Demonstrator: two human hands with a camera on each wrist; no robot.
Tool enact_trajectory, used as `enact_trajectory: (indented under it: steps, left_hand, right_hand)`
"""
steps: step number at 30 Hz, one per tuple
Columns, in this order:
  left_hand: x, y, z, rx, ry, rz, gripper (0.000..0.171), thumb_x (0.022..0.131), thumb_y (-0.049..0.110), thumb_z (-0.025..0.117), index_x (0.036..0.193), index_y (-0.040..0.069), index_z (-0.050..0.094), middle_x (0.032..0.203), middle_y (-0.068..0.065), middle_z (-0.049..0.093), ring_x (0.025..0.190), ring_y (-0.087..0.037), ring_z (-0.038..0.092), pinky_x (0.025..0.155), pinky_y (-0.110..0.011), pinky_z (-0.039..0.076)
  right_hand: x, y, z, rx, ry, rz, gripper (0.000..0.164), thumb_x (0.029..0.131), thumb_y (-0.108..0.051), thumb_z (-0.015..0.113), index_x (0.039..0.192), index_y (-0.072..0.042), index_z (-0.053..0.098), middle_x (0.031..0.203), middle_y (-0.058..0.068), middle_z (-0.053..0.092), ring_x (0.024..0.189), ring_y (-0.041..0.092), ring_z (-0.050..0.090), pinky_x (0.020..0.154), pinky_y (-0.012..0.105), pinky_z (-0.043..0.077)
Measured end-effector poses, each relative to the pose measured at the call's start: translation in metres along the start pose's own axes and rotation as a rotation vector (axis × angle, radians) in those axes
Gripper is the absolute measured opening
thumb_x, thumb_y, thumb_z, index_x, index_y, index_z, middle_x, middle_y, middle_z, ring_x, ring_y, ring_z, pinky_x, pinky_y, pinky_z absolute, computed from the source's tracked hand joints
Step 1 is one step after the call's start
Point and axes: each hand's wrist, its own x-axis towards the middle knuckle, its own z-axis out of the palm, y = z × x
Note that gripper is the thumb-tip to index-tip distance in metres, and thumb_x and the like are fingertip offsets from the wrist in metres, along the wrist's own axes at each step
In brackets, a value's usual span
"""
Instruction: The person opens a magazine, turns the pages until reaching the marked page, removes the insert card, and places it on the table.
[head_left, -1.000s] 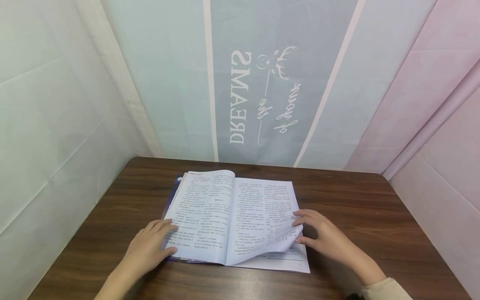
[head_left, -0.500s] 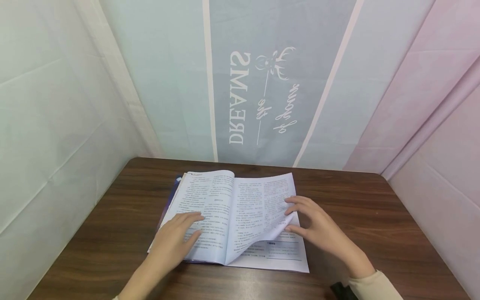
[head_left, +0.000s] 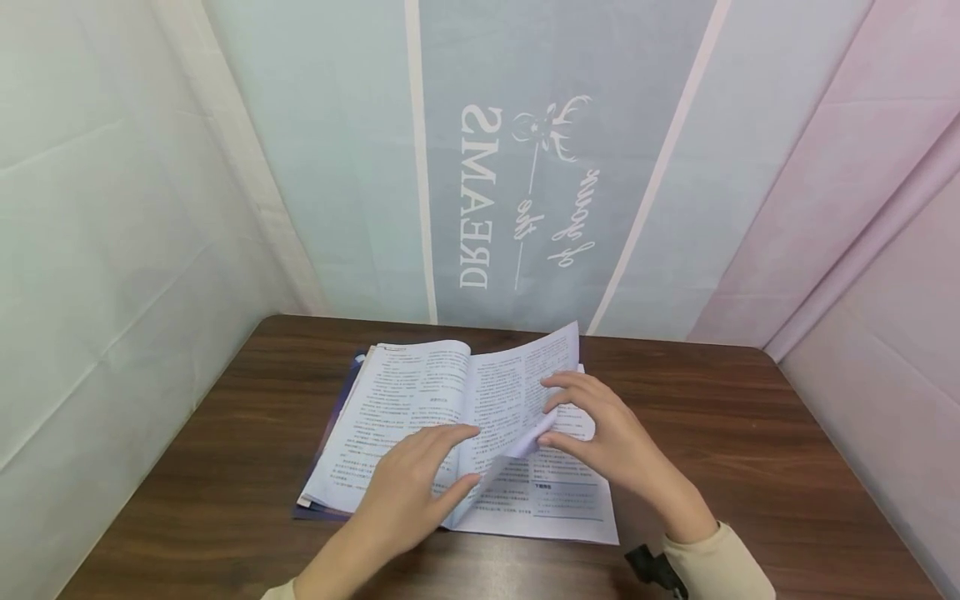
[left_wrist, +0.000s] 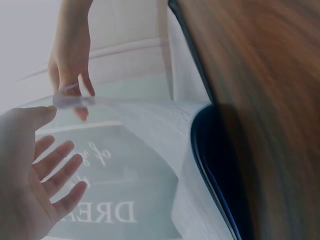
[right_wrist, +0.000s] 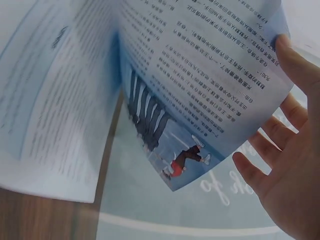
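Note:
An open magazine (head_left: 405,392) lies on the table, dense with printed text. My right hand (head_left: 607,429) pinches the outer edge of a lifted page (head_left: 498,387) between thumb and fingers. That page curls up toward the left. Its underside (right_wrist: 210,75) in the right wrist view carries text and a drawing of several figures. Over the spine and left page, my left hand (head_left: 408,483) holds nothing, fingers extended and thumb apart. In the left wrist view its thumb (left_wrist: 40,117) is close to the curled page's edge. Part of the left page is hidden behind this hand.
The dark wood-grain table (head_left: 225,467) ends at a printed cloth backdrop (head_left: 337,167). Pale cloth walls (head_left: 90,275) stand on the left and right sides. A blue cover edge (head_left: 322,508) shows under the magazine's left side. A black device (head_left: 654,571) sits by the right sleeve.
My right hand has moved left, lifting and curling the page over, uncovering more of the sheet beneath. My left hand has moved right from the magazine's left edge to near the spine.

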Motion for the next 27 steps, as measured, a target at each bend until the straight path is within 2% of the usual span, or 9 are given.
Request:
enact_trajectory:
  steps: [6, 14, 18, 22, 27]
  left_hand:
    - [0.011, 0.009, 0.006, -0.034, 0.011, 0.051, 0.059, 0.082, 0.030, 0.082, 0.134, 0.016, 0.057, 0.131, 0.004, 0.062, 0.118, -0.015, 0.060, 0.093, -0.036, 0.053]
    - [0.023, 0.012, 0.010, -0.079, 0.066, 0.098, 0.049, 0.086, 0.017, 0.079, 0.131, 0.016, 0.060, 0.125, 0.005, 0.065, 0.112, -0.013, 0.062, 0.089, -0.033, 0.054]
    - [0.024, 0.012, 0.010, -0.098, 0.074, 0.094, 0.044, 0.089, 0.010, 0.073, 0.131, 0.017, 0.060, 0.124, 0.005, 0.065, 0.111, -0.013, 0.063, 0.088, -0.033, 0.055]
    - [0.024, 0.012, 0.010, -0.098, 0.066, 0.080, 0.038, 0.093, 0.010, 0.069, 0.130, 0.017, 0.061, 0.124, 0.005, 0.065, 0.112, -0.012, 0.063, 0.090, -0.032, 0.054]
    - [0.023, 0.010, 0.009, -0.093, 0.064, 0.054, 0.039, 0.092, 0.007, 0.069, 0.129, 0.015, 0.061, 0.123, 0.003, 0.066, 0.113, -0.014, 0.063, 0.093, -0.033, 0.054]
  right_hand:
    - [0.010, -0.011, 0.004, 0.028, 0.006, -0.022, 0.034, 0.074, -0.022, 0.089, 0.097, -0.024, 0.065, 0.130, -0.002, 0.062, 0.130, 0.025, 0.049, 0.110, 0.052, 0.035]
    - [0.017, -0.020, 0.007, 0.046, 0.027, -0.060, 0.033, 0.075, -0.020, 0.088, 0.100, -0.021, 0.066, 0.131, 0.000, 0.062, 0.132, 0.026, 0.047, 0.110, 0.051, 0.036]
    - [0.017, -0.021, 0.009, 0.049, 0.031, -0.063, 0.035, 0.075, -0.021, 0.088, 0.103, -0.020, 0.067, 0.131, 0.000, 0.062, 0.133, 0.026, 0.047, 0.110, 0.050, 0.036]
    - [0.018, -0.022, 0.010, 0.046, 0.036, -0.056, 0.037, 0.075, -0.021, 0.088, 0.107, -0.018, 0.068, 0.131, 0.000, 0.062, 0.133, 0.028, 0.047, 0.110, 0.052, 0.036]
    - [0.017, -0.025, 0.010, 0.044, 0.043, -0.049, 0.045, 0.075, -0.021, 0.088, 0.115, -0.017, 0.068, 0.133, 0.000, 0.061, 0.134, 0.027, 0.046, 0.110, 0.050, 0.037]
